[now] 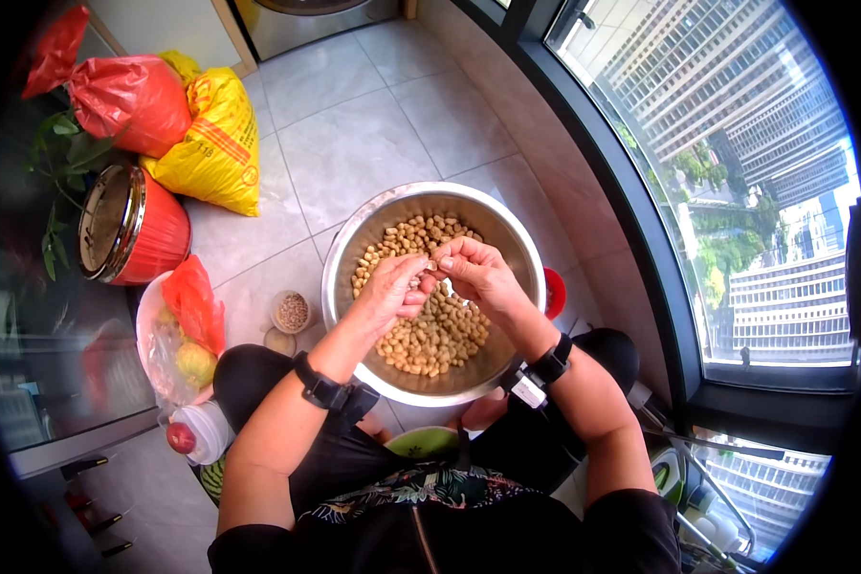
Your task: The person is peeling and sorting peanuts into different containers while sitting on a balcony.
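Note:
A wide metal basin (434,402) stands on the floor between my knees, with many peanuts in their shells (434,341) spread over its bottom. Above its middle my two hands meet at the fingertips. My left hand (396,287) has its fingers curled around some small peanut kernels (415,283). Thumb and index finger of my right hand (477,273) pinch a small peanut piece (431,265) where the two hands touch; which hand bears it more, I cannot tell. A small round container of peanut kernels (292,312) is on the floor left of the basin.
Left of me are a pink basin (147,323) with fruit and plastic bags, a red plant pot (161,237), and tied red (136,100) and yellow bags (222,143). A red bowl (556,293) sits partly behind the metal basin. A window wall (617,194) curves along the right.

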`<state>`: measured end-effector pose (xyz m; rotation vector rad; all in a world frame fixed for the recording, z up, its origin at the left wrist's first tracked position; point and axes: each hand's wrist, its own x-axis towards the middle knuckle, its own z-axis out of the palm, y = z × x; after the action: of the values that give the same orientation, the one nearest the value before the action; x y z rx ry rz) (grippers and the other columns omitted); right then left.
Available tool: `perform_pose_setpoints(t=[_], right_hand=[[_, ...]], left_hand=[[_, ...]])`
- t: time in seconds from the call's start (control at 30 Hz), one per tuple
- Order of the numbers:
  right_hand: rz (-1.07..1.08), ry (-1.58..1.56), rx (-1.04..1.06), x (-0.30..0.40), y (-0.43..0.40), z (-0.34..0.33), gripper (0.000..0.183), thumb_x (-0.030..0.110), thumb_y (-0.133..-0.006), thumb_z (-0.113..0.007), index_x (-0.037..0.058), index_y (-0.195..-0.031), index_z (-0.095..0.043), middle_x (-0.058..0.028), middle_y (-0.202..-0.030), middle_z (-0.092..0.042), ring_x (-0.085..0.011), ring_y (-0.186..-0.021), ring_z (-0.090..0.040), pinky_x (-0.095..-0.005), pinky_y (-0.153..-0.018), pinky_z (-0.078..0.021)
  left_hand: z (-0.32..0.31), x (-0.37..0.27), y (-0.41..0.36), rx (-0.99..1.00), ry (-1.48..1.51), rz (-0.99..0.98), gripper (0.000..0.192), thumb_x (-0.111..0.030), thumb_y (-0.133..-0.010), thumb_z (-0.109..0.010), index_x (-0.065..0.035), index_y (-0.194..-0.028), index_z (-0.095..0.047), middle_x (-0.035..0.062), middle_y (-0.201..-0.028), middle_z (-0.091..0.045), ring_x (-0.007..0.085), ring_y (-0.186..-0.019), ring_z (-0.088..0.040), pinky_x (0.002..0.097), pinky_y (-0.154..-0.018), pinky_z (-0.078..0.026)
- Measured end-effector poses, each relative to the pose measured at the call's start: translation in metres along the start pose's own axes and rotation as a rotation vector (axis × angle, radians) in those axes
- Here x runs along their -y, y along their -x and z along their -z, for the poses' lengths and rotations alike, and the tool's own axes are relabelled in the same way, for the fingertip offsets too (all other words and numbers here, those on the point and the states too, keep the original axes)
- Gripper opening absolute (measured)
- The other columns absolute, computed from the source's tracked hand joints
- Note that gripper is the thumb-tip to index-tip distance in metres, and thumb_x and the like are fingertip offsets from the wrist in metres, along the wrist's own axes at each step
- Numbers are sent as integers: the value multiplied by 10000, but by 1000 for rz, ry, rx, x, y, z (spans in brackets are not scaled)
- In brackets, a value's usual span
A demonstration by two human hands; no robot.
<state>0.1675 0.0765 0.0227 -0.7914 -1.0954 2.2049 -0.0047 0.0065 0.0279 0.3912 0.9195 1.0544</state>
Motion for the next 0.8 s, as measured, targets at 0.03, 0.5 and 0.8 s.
perform_pose_setpoints(t=[0.03,0.5,0.8], right_hand=[[-48,-28,21,5,2,-3,115,112,-893,-611,31,-973,-600,-42,-809,-650,-55,-613,-536,-171,-474,-323],[61,-220,24,11,0,-2,138,93,-866,-637,36,-991,-621,31,-664,-534,-46,-526,-453,-179,-509,-354],[434,723,-124,-5,0,-21,218,76,-835,-656,20,-1045,-638,-34,-763,-632,-118,-665,-599,-243,-580,-463]], left_hand=[[1,1,0,-2,3,-2,208,-253,-923,-551,-50,-875,-551,-2,-708,-479,20,-513,-354,151,-397,-233],[7,5,-4,27,91,22,178,-215,-953,-513,-41,-935,-552,-4,-744,-482,22,-536,-368,142,-407,-250],[11,9,-9,32,154,-37,108,-151,-930,-524,-45,-938,-544,13,-753,-508,34,-545,-391,147,-406,-269]])
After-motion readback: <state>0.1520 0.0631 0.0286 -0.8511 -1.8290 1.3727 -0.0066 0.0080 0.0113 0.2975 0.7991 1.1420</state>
